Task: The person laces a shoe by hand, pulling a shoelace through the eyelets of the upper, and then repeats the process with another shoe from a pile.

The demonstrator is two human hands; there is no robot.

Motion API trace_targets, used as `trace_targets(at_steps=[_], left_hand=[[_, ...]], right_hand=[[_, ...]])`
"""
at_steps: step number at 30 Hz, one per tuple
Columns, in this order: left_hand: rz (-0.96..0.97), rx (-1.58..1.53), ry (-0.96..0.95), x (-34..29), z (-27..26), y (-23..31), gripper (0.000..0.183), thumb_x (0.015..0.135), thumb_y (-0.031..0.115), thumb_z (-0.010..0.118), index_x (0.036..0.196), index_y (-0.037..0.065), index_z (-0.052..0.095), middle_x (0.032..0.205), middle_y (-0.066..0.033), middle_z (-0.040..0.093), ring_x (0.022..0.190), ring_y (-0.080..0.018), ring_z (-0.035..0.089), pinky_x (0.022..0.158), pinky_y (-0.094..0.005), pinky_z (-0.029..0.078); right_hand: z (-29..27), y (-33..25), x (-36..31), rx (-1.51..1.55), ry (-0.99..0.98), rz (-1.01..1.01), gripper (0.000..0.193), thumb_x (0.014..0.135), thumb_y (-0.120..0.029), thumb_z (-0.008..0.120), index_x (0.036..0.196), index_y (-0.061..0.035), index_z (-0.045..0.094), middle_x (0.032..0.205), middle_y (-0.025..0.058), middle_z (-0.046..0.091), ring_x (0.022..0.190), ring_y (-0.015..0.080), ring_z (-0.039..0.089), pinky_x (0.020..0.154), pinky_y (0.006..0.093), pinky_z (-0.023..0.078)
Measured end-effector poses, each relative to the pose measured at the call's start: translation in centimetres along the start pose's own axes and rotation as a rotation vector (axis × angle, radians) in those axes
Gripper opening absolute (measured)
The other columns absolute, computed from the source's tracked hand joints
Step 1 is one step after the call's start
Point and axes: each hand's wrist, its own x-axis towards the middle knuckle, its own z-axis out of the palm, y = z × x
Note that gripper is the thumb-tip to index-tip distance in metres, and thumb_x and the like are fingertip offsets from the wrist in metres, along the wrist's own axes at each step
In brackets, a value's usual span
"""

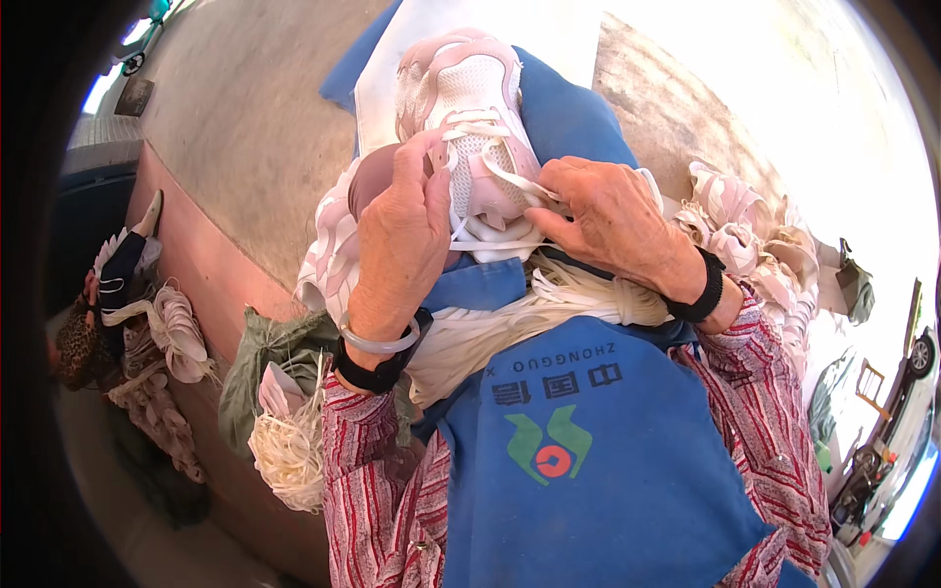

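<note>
A pale pink and white sneaker (477,86) lies in front of me on a white and blue covering over my lap, toe pointing away. White shoelace (505,174) is threaded through its upper eyelets, with loose loops around the tongue. At the shoe's left side, my left hand (404,220) has thumb and index finger closed about a strand of the lace. My right hand (610,218) pinches the lace on the right side, its fingers curled. Below both hands, a thick bundle of cream laces (500,328) lies across my lap, above a blue apron (588,441).
Piles of pinkish shoe uppers (750,235) lie at my right, with more uppers (176,333) at the far left. Next to my left forearm are a green cloth bag (260,363) and a tangle of cream laces (286,456). A parked car (916,392) stands far right.
</note>
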Motion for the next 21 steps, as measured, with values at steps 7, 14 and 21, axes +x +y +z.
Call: trace_targets(at_steps=[7, 14, 21], left_hand=[[-0.73, -0.442, -0.524, -3.6, -1.0, 2.9, 0.026, 0.101, 0.026, 0.05, 0.107, 0.003, 0.058, 0.071, -0.0009, 0.058, 0.051, -0.0038, 0.045, 0.044, -0.021, 0.04], [-0.966, -1.051, -0.205, -5.2, 1.6, 4.5, 0.034, 0.101, 0.032, 0.049, 0.118, 0.002, 0.053, 0.078, -0.0042, 0.061, 0.042, -0.0009, 0.035, 0.034, -0.018, 0.029], [-1.121, -1.62, -0.011, -5.1, 4.3, 3.7, 0.029, 0.099, 0.038, 0.053, 0.085, 0.012, 0.057, 0.062, 0.0057, 0.052, 0.037, -0.0034, 0.029, 0.032, -0.0211, 0.025]], right_hand=[[0.5, 0.0, 0.1, 0.1, 0.054, 0.073, 0.022, 0.077, -0.017, 0.055, 0.073, 0.0044, 0.057, 0.071, 0.0234, 0.06, 0.067, 0.0432, 0.06, 0.062, 0.048, 0.049], [0.2, 0.8, 0.4, 0.256, -0.016, 0.121, 0.021, 0.075, -0.015, 0.053, 0.07, 0.0051, 0.054, 0.063, 0.025, 0.056, 0.064, 0.0457, 0.057, 0.06, 0.0484, 0.047], [1.0, 1.4, 0.0, 0.221, 0.003, 0.074, 0.018, 0.078, -0.013, 0.052, 0.078, 0.0048, 0.053, 0.065, 0.0269, 0.05, 0.059, 0.0444, 0.048, 0.056, 0.0459, 0.04]])
